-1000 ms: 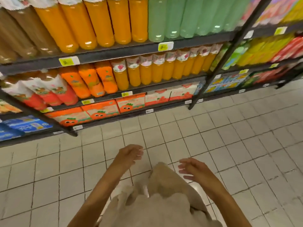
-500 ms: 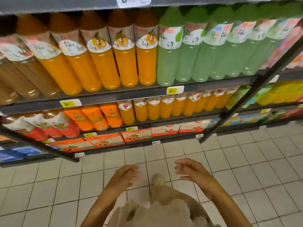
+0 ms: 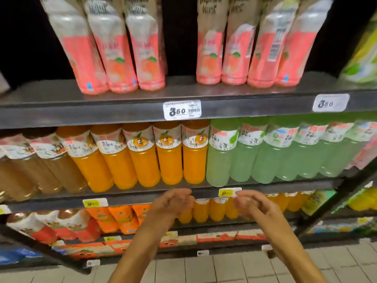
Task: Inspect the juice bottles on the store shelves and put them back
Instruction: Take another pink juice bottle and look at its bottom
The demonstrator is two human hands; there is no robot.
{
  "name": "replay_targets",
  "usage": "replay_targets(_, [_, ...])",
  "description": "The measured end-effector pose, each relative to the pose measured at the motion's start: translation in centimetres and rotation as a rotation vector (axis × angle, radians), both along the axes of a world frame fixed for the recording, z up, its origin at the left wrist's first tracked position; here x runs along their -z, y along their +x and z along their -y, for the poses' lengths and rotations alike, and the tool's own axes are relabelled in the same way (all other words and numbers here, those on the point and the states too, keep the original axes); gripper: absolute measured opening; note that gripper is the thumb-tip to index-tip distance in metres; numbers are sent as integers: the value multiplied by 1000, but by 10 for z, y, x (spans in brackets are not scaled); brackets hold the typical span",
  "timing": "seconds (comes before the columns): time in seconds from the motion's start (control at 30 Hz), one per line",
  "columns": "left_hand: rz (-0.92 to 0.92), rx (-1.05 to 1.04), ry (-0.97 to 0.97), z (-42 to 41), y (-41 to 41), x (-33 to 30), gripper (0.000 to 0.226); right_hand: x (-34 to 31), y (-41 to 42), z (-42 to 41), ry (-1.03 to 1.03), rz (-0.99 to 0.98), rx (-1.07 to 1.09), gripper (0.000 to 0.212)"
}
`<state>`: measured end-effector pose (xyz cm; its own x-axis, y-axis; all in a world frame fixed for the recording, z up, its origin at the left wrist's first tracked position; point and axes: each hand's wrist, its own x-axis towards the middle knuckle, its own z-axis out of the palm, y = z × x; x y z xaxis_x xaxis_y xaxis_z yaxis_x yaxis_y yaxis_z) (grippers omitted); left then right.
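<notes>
Store shelves face me. Pink juice bottles [image 3: 151, 58] stand on the top shelf [image 3: 81, 103]. On the shelf below, orange juice bottles [image 3: 169, 158] stand left of pale green juice bottles [image 3: 220, 158], with brownish bottles [image 3: 24, 176] at the far left. My left hand [image 3: 173, 203] and my right hand [image 3: 253, 207] are raised side by side in front of the middle shelf's edge, just under the orange and green bottles. Both hold nothing, fingers loosely curled and blurred by motion.
Smaller orange bottles [image 3: 204, 211], orange pouches [image 3: 114, 219] and red-white bottles [image 3: 40, 227] fill the lower shelf. Carton packs [image 3: 89, 250] sit on the bottom shelf. A dark upright post [image 3: 338, 195] divides the shelving at right. Tiled floor [image 3: 204, 268] lies below.
The view has tilted up from the floor to the shelves. Both hands have risen and come forward to the level of the middle shelf edge, still holding nothing.
</notes>
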<state>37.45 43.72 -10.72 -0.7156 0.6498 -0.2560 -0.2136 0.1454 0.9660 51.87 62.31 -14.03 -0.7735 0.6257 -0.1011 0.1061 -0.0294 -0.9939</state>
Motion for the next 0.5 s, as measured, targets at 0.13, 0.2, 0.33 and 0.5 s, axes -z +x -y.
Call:
replay_targets(0.13, [-311,-13,159,-16,-30,-70,21,-62,-26,-17,139,-279,111,25])
replay_targets(0.2, [-407,-51,241,-25,-43,-102,20,-92,-41,-23,197,-390,132,27])
replay_targets(0.33, [-511,-76,322,-49,-66,-150,19,-146,-73,-34,301,-556,143,30])
replay_targets(0.5, [-640,-140,357,-88,-101,-189,18,-205,-118,-50,448,-682,136,30])
